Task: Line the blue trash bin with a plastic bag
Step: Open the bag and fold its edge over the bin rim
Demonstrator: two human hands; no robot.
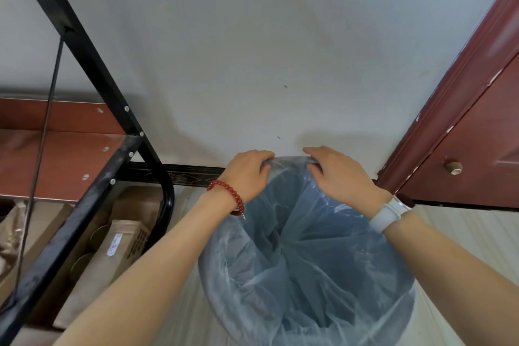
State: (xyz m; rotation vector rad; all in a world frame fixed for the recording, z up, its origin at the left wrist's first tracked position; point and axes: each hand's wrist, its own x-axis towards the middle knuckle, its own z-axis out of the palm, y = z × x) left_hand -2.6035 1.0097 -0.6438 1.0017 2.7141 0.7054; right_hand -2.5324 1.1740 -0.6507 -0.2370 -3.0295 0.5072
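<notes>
The blue trash bin [398,300] stands on the floor below me, against the white wall. A clear plastic bag [303,255] lies inside it, draped over the rim all around. My left hand [247,174], with a red bead bracelet at the wrist, grips the bag's edge at the far rim. My right hand [337,174], with a white watch on the wrist, presses the bag's edge over the same far rim, a little to the right. The bin's own wall is mostly hidden under the plastic.
A black metal frame [92,70] with red-brown shelves [61,154] stands at the left, with brown cardboard boxes [118,247] under it. A dark red door [477,135] closes off the right side. The white wall [252,50] is directly behind the bin.
</notes>
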